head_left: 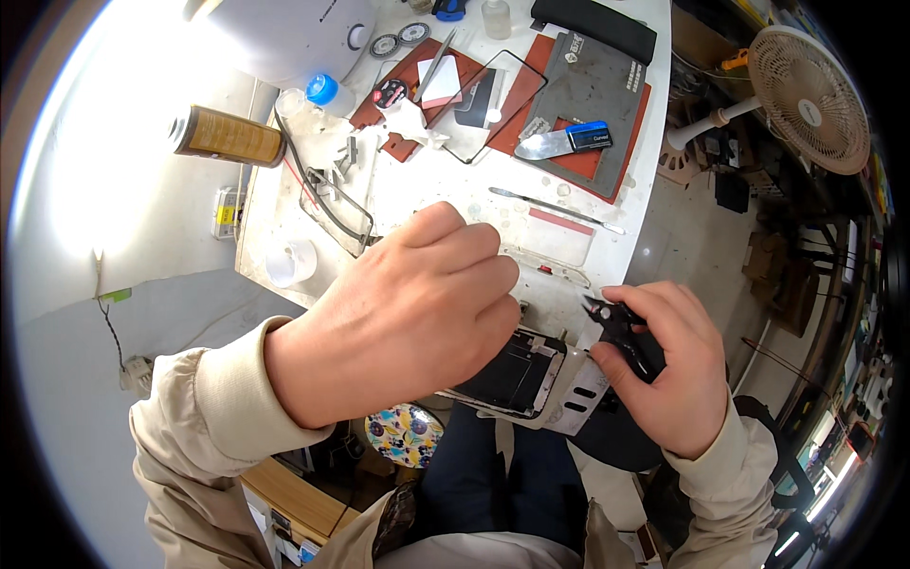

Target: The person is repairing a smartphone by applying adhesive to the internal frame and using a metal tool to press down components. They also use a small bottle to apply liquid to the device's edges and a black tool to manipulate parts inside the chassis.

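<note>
My left hand [408,318] is a closed fist above the table's near edge, knuckles up. Its fingertips are hidden, and I cannot make out what they hold, if anything. Partly under this hand lies an opened phone [507,375] with a dark interior, in a pale metal holder [580,394] at the edge. To its right, my right hand [678,365] grips black side cutters [621,327] by the handles. The cutters' pointed jaws face left, above the holder's far right corner.
Beyond my hands lie a thin metal spatula [559,211], a blue-handled blade [588,137], a grey mat [597,81] and a thin black frame [474,156]. A white cup [290,262] and a spray can [227,136] are at the left. A fan [810,100] stands right of the table.
</note>
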Demonstrator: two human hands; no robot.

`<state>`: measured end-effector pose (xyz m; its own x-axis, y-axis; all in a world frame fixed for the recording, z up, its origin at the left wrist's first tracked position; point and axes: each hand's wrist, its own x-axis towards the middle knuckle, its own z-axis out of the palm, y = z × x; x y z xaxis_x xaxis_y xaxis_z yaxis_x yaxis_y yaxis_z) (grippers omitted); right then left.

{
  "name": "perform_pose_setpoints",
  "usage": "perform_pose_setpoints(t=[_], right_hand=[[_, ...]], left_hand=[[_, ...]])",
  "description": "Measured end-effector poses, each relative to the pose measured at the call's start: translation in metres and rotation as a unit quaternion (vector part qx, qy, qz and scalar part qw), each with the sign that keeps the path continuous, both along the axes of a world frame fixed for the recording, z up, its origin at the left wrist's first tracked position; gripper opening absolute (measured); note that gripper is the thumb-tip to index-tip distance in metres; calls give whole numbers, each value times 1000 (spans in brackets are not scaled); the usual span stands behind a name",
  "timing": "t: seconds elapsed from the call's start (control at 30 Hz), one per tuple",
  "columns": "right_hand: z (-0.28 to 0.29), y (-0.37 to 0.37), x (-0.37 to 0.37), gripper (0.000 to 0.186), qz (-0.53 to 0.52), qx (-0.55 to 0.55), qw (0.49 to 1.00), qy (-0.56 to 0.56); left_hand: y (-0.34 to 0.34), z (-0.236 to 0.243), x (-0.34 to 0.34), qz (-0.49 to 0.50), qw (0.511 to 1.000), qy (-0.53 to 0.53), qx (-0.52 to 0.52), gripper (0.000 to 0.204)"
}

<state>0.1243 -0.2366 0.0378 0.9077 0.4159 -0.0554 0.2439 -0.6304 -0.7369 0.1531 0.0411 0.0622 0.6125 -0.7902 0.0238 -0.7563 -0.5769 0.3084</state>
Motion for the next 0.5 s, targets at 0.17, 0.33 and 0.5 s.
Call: perform_pose_setpoints(t=[0.17, 0.33, 0.5], right_hand=[[15, 4, -1, 61, 68, -105, 986, -106], [29, 11, 0, 57, 119, -137, 970, -163], [23, 24, 3, 39, 140, -163, 942, -259]], left_hand=[[1, 4, 6, -2, 999, 37, 2, 21], [7, 6, 2, 17, 999, 36, -21, 22], [20, 13, 0, 88, 993, -14, -76, 23]])
